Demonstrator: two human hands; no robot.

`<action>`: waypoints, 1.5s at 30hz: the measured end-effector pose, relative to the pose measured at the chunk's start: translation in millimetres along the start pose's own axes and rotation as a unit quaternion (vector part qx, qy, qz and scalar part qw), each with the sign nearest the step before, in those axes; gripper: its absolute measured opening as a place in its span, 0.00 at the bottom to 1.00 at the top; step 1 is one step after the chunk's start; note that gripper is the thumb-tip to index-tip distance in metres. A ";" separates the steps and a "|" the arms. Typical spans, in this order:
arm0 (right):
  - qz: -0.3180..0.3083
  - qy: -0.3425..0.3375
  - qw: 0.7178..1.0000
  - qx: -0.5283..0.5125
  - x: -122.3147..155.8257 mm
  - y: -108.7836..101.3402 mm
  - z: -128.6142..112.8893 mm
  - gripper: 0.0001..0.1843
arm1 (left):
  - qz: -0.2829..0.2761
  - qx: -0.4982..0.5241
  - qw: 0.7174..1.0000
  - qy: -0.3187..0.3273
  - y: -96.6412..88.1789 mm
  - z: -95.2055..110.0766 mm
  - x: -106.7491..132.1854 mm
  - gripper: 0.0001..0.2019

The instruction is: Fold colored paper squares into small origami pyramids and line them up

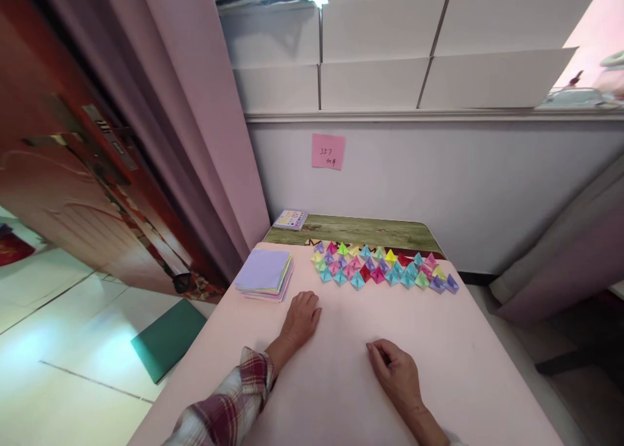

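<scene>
My left hand [301,317] rests palm down on the pink-covered table [336,394], its fingers lying loosely bent with nothing visible under them. Just beyond it, to the left, is a stack of square coloured paper [263,270] with a lilac sheet on top. My right hand [397,371] lies on its side farther right, curled into a loose fist; no object shows in it. Past both hands, several small folded paper pieces [358,279] in many colours stand in rows along the far part of the table. Neither hand touches them or the stack.
Behind the folded pieces is a green wood-patterned surface [370,228] with a small printed packet [291,220]. A pink note [328,151] is stuck to the wall. Curtains [205,121] and a brown door [73,173] stand left; a green board [168,339] lies on the floor.
</scene>
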State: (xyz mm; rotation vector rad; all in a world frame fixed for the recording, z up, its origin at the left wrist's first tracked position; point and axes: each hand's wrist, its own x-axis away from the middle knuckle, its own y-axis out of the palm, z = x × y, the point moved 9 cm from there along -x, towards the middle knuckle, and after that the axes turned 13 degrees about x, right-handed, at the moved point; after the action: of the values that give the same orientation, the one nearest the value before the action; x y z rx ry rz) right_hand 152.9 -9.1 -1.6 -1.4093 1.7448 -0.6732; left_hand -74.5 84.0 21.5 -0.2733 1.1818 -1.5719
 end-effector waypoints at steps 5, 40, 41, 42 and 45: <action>0.007 -0.004 1.000 0.016 -3.2 -1.5 -3.0 0.18 | 0.008 -0.013 1.000 0.014 0.7 0.4 -2.8 0.09; -0.068 0.201 0.938 0.275 -235.3 -42.6 123.5 0.13 | 0.012 -0.030 0.999 0.012 1.9 -5.9 -8.6 0.08; -0.072 0.199 0.937 0.278 -235.7 -40.8 124.0 0.13 | 0.012 -0.030 0.999 0.013 1.8 -5.7 -8.6 0.08; -0.076 0.197 0.936 0.281 -235.8 -39.5 124.5 0.13 | 0.013 -0.029 0.999 0.013 1.5 -5.6 -8.6 0.08; -0.080 0.192 0.934 0.289 -235.7 -39.4 126.4 0.13 | 0.013 -0.025 1.000 0.012 0.6 -5.1 -8.9 0.08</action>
State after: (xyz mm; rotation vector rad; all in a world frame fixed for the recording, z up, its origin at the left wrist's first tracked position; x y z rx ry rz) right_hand 298.8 217.8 16.1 -1.0500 1.5255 -1.4971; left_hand -74.4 94.3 22.1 -0.2715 1.2403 -1.5278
